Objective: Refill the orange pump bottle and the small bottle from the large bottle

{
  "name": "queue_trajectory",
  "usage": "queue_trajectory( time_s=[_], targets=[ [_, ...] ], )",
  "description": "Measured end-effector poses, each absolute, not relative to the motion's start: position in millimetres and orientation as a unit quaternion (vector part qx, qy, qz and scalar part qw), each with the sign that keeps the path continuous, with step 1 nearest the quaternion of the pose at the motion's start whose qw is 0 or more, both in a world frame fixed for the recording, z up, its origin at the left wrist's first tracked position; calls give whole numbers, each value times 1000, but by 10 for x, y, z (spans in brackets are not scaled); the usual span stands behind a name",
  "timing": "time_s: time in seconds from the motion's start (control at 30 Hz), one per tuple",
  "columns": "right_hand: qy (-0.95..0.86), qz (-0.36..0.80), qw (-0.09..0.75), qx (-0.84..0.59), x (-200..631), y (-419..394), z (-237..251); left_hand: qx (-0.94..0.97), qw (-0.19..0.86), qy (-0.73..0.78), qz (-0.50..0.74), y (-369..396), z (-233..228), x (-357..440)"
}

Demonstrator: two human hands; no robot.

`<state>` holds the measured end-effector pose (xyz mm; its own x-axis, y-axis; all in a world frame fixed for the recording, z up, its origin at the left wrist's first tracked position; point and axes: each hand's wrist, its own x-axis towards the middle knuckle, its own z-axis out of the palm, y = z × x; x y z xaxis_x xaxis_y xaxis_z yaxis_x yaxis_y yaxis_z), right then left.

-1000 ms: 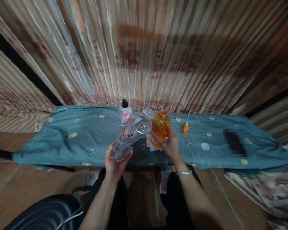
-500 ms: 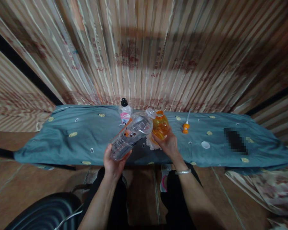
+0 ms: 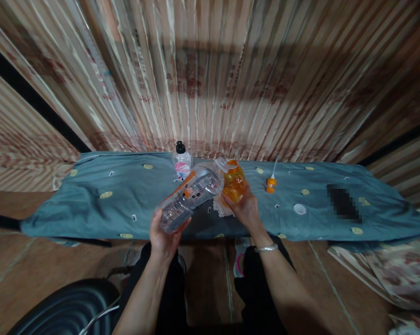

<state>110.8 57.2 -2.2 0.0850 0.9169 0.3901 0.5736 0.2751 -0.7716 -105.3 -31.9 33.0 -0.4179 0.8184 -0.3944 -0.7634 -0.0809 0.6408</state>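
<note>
My left hand [image 3: 166, 239] is closed round the base of a large clear plastic bottle [image 3: 192, 195], which is tilted with its neck up and to the right. Wrapped round an orange see-through bottle [image 3: 233, 181] is my right hand [image 3: 243, 204]; that bottle's mouth is uncapped. The clear bottle's neck is right beside the orange bottle's mouth; whether they touch I cannot tell. A whitish, lacy-edged piece [image 3: 224, 208] lies under the orange bottle. Behind the clear bottle stands a small bottle with a black cap [image 3: 180, 147] and a pink label.
An orange pump top [image 3: 270, 184] with a clear tube and a round white cap [image 3: 300, 209] lie on the teal cloth [image 3: 91, 200] to the right. Farther right is a blurred-out dark object [image 3: 343, 203]. A striped curtain [image 3: 203, 93] hangs behind; a black stool [image 3: 66, 309] stands lower left.
Almost nothing differs. Both hands keep their holds, and the clear bottle's lower end has shifted very slightly left.
</note>
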Motion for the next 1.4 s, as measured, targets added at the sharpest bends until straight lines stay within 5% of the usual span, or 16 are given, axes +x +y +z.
queue_trajectory(
  time_s=[1.4],
  targets=[
    [-649, 194, 460, -574, 1175, 608, -124, 134, 495, 421, 748, -520, 495, -1104]
  ],
)
